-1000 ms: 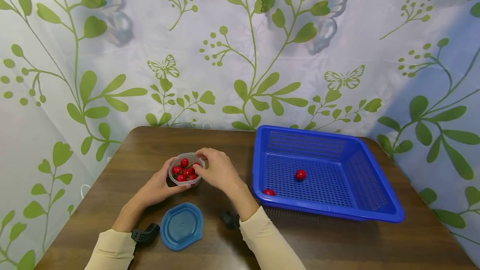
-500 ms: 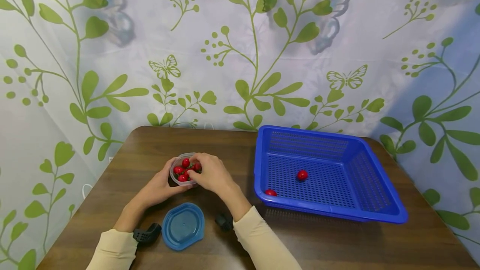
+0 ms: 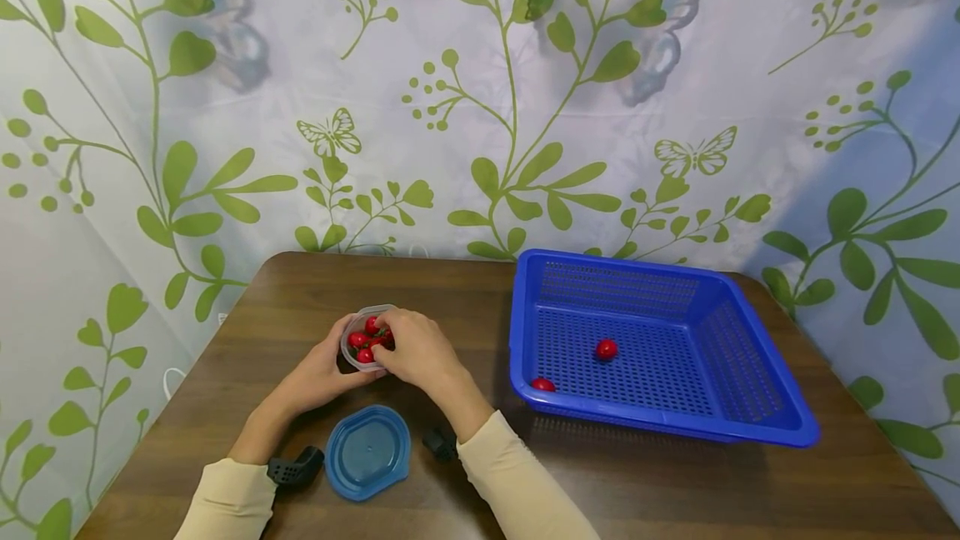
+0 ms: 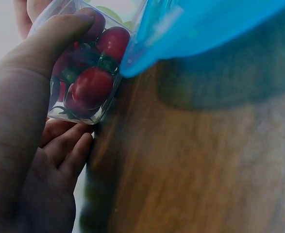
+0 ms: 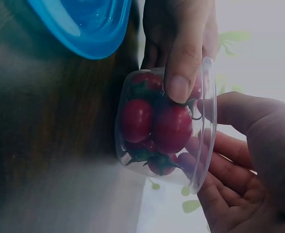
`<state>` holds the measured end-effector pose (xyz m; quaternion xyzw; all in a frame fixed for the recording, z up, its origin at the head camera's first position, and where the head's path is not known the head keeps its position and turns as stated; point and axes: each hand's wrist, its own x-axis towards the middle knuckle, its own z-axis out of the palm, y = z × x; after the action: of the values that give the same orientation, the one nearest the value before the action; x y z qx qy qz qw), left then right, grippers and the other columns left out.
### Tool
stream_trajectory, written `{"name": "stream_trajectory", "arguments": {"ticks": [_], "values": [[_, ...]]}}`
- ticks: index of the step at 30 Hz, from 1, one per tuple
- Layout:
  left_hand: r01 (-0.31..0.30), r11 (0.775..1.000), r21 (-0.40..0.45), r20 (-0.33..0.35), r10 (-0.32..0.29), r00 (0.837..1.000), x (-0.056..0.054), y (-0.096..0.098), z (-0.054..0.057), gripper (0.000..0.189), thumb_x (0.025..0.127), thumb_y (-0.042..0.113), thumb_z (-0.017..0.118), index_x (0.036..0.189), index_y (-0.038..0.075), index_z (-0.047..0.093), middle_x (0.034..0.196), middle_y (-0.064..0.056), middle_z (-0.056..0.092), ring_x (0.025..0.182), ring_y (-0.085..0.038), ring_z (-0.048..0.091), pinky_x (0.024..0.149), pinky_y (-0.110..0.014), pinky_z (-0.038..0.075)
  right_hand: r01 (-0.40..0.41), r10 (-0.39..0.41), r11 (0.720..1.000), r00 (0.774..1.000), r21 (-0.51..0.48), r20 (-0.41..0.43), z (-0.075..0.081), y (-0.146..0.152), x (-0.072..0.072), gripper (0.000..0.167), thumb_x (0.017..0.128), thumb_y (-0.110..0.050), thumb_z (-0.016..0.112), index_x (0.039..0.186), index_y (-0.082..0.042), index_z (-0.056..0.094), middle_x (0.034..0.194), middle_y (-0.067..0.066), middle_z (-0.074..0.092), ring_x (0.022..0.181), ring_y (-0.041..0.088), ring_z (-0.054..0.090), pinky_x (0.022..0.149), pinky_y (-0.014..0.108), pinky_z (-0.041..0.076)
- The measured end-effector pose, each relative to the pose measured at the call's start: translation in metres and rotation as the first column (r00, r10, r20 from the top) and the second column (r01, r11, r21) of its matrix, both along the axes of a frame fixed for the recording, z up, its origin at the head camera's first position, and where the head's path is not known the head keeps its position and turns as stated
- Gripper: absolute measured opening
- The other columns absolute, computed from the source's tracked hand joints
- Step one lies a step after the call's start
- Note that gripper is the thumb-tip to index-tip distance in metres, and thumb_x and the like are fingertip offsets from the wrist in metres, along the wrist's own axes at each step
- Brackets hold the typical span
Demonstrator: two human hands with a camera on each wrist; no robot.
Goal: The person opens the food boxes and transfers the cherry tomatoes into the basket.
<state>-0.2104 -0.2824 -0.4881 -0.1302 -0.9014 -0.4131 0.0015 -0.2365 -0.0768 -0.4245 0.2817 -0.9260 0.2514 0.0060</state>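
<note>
A small clear plastic tub (image 3: 347, 352) of red cherry tomatoes (image 3: 364, 355) stands on the table. My left hand (image 3: 315, 373) grips it, thumb on the near side and fingers behind; the left wrist view shows the thumb across the wall. From the right, my right hand (image 3: 420, 348) reaches into the tub. Its thumb (image 5: 232, 109) and fingers are spread apart over the tomatoes (image 5: 171, 127) in the right wrist view, touching at least a stem; no tomato shows clearly between them. A blue lid (image 3: 367, 452) lies in front of the tub.
A blue plastic basket (image 3: 663, 423) stands on the right of the wooden table (image 3: 450, 282), with one cherry tomato (image 3: 606, 349) mid-floor and another (image 3: 543, 385) at its near-left corner. Dark wrist cameras (image 3: 296, 467) sit below both wrists. A leaf-patterned curtain (image 3: 420, 148) hangs behind.
My right hand has moved left and further down into the tub, covering more of the tomatoes. The left hand keeps its grip on the tub. Basket and lid stay put.
</note>
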Motion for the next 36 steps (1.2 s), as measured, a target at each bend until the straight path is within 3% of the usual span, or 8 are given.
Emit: {"name": "stream_trajectory", "arguments": {"ticks": [8, 18, 22, 30, 36], "values": [[0.002, 1.000, 0.006, -0.036, -0.002, 0.999, -0.002, 0.000, 0.001, 0.099, 0.087, 0.038, 0.084, 0.158, 0.005, 0.023, 0.148, -0.023, 0.051, 0.134, -0.041, 0.054, 0.110, -0.061, 0.044, 0.009, -0.011, 0.998, 0.999, 0.062, 0.034, 0.011, -0.005, -0.001, 0.027, 0.093, -0.025, 0.074, 0.118, -0.013, 0.073, 0.106, -0.002, 0.073, 0.085, 0.012, 0.064, 0.076, 0.025, 0.056], [0.006, 1.000, 0.003, -0.024, -0.006, 1.000, 0.000, -0.001, 0.000, 0.101, 0.088, 0.038, 0.083, 0.159, 0.005, 0.021, 0.149, -0.023, 0.051, 0.134, -0.041, 0.054, 0.109, -0.060, 0.044, 0.013, -0.024, 0.987, 0.997, 0.159, 0.070, 0.015, -0.015, -0.004, 0.012, 0.092, -0.021, 0.075, 0.101, -0.013, 0.076, 0.090, -0.002, 0.073, 0.071, 0.012, 0.060, 0.066, 0.024, 0.054], [0.004, 1.000, -0.002, -0.008, -0.004, 1.000, 0.000, -0.001, -0.001, 0.103, 0.088, 0.040, 0.083, 0.160, 0.004, 0.019, 0.150, -0.023, 0.050, 0.135, -0.041, 0.054, 0.109, -0.059, 0.045, 0.003, -0.018, 0.986, 0.996, 0.167, 0.090, 0.016, -0.017, -0.005, 0.010, 0.091, -0.019, 0.076, 0.098, -0.012, 0.077, 0.089, 0.000, 0.073, 0.069, 0.013, 0.059, 0.063, 0.024, 0.053], [0.010, 1.000, 0.002, -0.014, -0.010, 1.000, -0.001, 0.000, -0.001, 0.103, 0.087, 0.040, 0.083, 0.160, 0.005, 0.020, 0.149, -0.022, 0.051, 0.134, -0.040, 0.055, 0.109, -0.058, 0.046, 0.027, -0.043, 0.986, 0.995, 0.164, 0.093, 0.017, -0.017, -0.005, 0.013, 0.090, -0.019, 0.078, 0.102, -0.014, 0.078, 0.097, 0.000, 0.075, 0.075, 0.014, 0.061, 0.069, 0.025, 0.056], [0.004, 1.000, -0.001, -0.007, -0.004, 1.000, -0.001, -0.002, -0.002, 0.103, 0.087, 0.040, 0.083, 0.160, 0.005, 0.020, 0.150, -0.023, 0.050, 0.134, -0.040, 0.054, 0.109, -0.059, 0.045, 0.028, -0.040, 0.987, 0.996, 0.157, 0.076, 0.013, -0.017, -0.005, 0.010, 0.090, -0.025, 0.079, 0.091, -0.015, 0.075, 0.083, -0.003, 0.070, 0.067, 0.012, 0.058, 0.062, 0.023, 0.053]]}}
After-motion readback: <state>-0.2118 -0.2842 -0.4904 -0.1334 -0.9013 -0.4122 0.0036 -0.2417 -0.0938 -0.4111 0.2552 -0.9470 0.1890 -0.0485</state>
